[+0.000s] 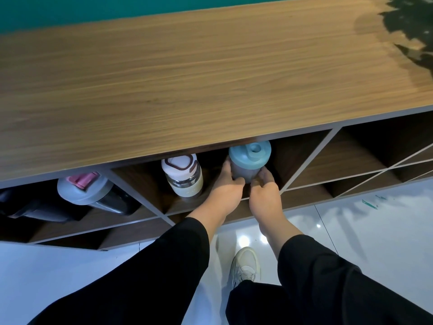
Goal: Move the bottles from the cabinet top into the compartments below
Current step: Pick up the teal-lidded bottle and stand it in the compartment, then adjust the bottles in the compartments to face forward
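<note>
Wood-grain cabinet top [187,78] lies bare; both hands, left hand [226,187] and right hand [263,190], clasp the upright teal-lidded grey plastic shaker bottle [248,160] at 12 o'clock.

Matt wood-grain cabinet top [187,73]; glossy white floor tiles [351,231]; teal plastic lid [249,152] above the hands; clear glassy bottle [184,177].

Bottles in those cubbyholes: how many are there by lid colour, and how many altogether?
Teal lid: 1, held by both hands (left hand, right hand)
White lid: 1, same compartment
Grey lid with pink flap: 1, next compartment to the left
Total: 3 bottles; none on the cabinet top.
</note>
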